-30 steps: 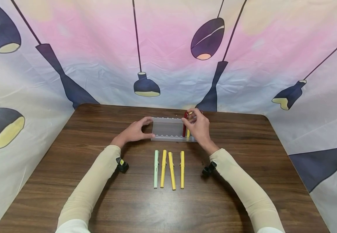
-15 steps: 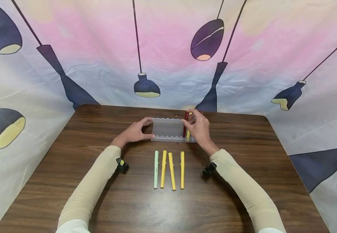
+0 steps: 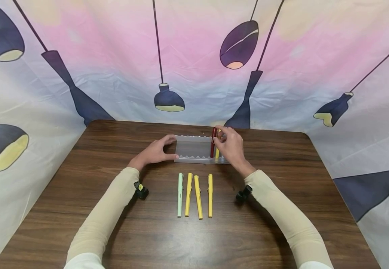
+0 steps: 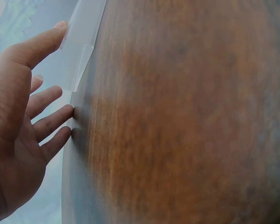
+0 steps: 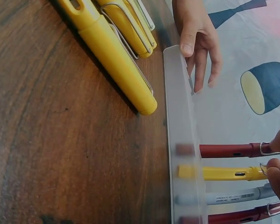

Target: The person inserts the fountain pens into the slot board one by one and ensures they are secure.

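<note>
A clear plastic pen rack (image 3: 194, 149) with scalloped edges lies near the back of the wooden table. At its left end is my left hand (image 3: 155, 151), thumb on the front corner and fingers at the back corner. My right hand (image 3: 230, 146) is at its right part, fingertips at the cap of a dark red pen (image 5: 223, 150); how firm the pinch is stays partly hidden. Beside that pen, a yellow pen (image 5: 233, 173), a grey pen (image 5: 235, 196) and another red pen (image 5: 237, 216) lie in the rack. In the left wrist view, my thumb (image 4: 51, 39) touches the rack's wall.
In front of the rack lie a mint green pen (image 3: 180, 195) and three yellow pens, one of them the rightmost yellow pen (image 3: 210, 196). A cloth (image 3: 201, 101) printed with hanging lamps stands behind the table (image 3: 140, 231).
My right hand has shifted slightly right, and its thumb no longer crosses the front of the left red pen, which leans slightly differently. My left hand and the loose pens stay where they were.
</note>
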`<state>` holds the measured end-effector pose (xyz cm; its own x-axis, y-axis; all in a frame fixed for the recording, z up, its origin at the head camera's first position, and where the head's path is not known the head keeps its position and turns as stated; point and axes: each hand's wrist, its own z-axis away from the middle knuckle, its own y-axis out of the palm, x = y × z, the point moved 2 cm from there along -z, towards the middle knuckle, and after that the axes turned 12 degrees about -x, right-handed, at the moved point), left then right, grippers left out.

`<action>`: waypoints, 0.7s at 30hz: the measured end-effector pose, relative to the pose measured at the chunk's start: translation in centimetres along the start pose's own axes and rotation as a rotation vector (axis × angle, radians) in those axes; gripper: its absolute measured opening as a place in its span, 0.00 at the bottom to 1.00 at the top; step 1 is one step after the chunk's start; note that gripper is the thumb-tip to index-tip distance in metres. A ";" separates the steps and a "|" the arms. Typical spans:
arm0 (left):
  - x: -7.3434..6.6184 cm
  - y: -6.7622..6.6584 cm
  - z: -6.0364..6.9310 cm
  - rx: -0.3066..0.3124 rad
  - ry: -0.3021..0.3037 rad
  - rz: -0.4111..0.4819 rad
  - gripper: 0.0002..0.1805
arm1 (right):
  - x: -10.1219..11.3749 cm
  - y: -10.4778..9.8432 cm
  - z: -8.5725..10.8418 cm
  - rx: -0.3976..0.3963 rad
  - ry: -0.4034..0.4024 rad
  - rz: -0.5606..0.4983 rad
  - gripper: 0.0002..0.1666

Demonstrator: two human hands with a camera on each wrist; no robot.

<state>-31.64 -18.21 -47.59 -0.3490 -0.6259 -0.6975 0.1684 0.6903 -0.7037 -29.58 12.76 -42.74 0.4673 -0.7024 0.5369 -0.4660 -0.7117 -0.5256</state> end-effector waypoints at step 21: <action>-0.1 0.0 0.1 0.000 0.004 0.008 0.52 | 0.8 -2.2 0.5 0.007 0.009 -0.032 0.20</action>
<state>-31.53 -18.21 -47.53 -0.3509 -0.6187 -0.7029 0.1711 0.6956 -0.6977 -27.83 13.71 -41.46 0.4751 -0.6790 0.5598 -0.4454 -0.7342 -0.5125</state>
